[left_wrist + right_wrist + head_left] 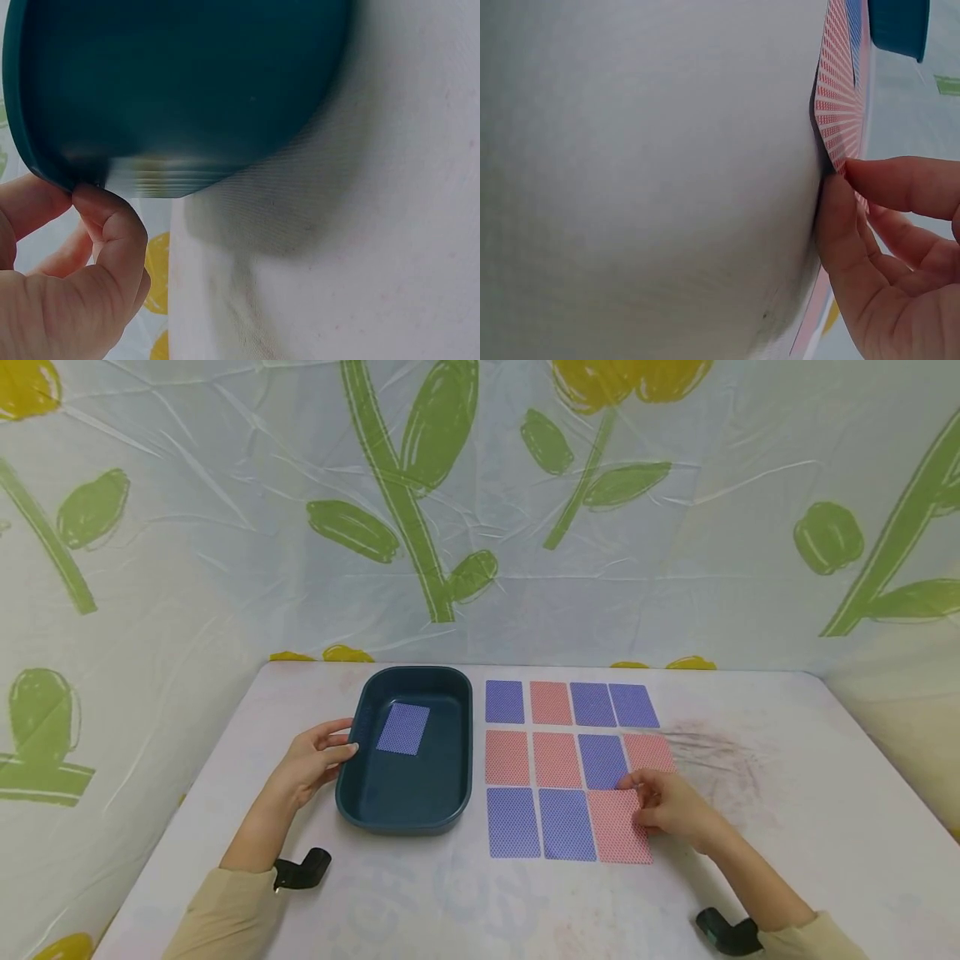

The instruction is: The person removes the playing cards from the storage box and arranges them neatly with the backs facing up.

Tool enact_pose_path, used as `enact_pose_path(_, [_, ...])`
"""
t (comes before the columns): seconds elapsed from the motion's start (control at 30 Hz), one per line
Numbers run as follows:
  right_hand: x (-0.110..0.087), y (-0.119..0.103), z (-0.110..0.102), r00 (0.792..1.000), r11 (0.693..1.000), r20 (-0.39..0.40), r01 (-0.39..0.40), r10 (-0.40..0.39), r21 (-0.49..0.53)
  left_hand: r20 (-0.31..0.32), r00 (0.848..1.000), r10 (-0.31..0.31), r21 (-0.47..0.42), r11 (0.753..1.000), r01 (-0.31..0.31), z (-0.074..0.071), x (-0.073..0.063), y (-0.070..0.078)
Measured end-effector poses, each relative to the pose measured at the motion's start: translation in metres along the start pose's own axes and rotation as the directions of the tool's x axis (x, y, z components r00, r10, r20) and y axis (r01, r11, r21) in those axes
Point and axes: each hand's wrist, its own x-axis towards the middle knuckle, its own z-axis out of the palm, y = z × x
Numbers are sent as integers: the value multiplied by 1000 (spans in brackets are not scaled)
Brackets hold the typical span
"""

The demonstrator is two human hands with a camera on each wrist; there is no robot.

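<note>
In the head view, my left hand [311, 764] grips the left rim of a dark teal tray [405, 797], thumb on the rim. The left wrist view shows thumb and finger pinching that rim, the tray [180, 90] standing above them. Inside the tray lies a blue-patterned playing card [402, 729], back up. My right hand [675, 810] pinches the right edge of a red-backed playing card [618, 827] at the right end of the front row. Up close, that card's [836, 109] near edge is lifted slightly off the table between thumb and forefinger.
Right of the tray, other cards lie back up in three rows, such as a blue card [513, 822], a red card [557, 760] and a blue card [633, 705]. The white table [772, 777] carries faint smudges. Behind it hangs a flower-printed sheet [645, 585].
</note>
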Motion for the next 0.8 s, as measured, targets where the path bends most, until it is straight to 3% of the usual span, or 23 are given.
enact_pose_path(0.2, [-3, -3, 6, 996, 981, -70, 42, -56, -187, 0, 1000, 7, -5, 1000, -7, 0, 0, 0])
enact_pose_path(0.43, [-4, -10, 10, 987, 907, -114, 56, -114, -418, 2, 1000, 2, -2, 1000, -2, 0, 0, -1])
enact_pose_path(0.57, [-1, -13, 10, 988, 886, -118, 36, -101, -463, 5, 1000, -2, 0, 1000, 2, -1, 0, -1])
enact_pose_path(0.8, [9, -23, 7, 993, 885, -90, 29, -80, -465, 13, 1000, 9, -7, 1000, -9, 0, 1, -2])
